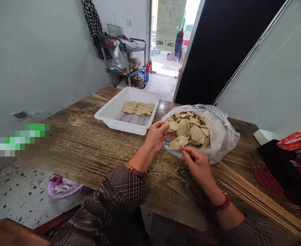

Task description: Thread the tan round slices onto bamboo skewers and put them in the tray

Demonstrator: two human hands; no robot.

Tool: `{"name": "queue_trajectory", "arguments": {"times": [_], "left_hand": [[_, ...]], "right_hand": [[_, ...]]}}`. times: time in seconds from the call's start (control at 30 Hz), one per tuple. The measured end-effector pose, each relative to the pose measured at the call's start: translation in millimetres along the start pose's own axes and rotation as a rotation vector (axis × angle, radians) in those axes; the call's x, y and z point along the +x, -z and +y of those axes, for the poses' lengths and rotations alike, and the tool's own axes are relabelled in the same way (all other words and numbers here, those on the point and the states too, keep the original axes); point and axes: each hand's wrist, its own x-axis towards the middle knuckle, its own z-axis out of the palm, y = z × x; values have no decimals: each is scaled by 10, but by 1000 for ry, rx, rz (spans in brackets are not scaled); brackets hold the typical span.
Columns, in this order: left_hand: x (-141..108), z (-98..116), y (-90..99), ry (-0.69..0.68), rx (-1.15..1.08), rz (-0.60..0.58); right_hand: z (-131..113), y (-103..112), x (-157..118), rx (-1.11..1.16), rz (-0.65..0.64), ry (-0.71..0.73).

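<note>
My left hand [156,136] pinches a thin, round tan slice [172,126] at the front of an open plastic bag [221,131]. Many similar slices [195,131] fill that bag. Fingers and thumb of my right hand [197,163] are closed on the end of a bamboo skewer [181,148], mostly hidden by the hand. Tan slices [178,142] are threaded at its tip, just below the slice in my left hand. Left of the bag, a white plastic tray [114,122] holds several skewers loaded with such slices [139,108].
A bundle of bare bamboo skewers [258,196] lies at the right of the wooden table [89,143]. Red-handled scissors [265,177] and a black holder [276,160] are beyond it. A shelf cart [126,49] stands near the doorway.
</note>
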Motion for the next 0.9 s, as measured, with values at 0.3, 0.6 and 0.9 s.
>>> {"name": "queue_trajectory", "arguments": {"times": [0.3,0.6,0.9], "left_hand": [[-25,-14,-28,35,-8,-18],[-41,-42,-49,-101,95,-49],[-6,-75,-33,-179,248,-58]], "right_hand": [[-4,-5,0,14,18,-16],[-6,-9,11,102,9,-90],[-26,-7,12,151,-11,-116]]}}
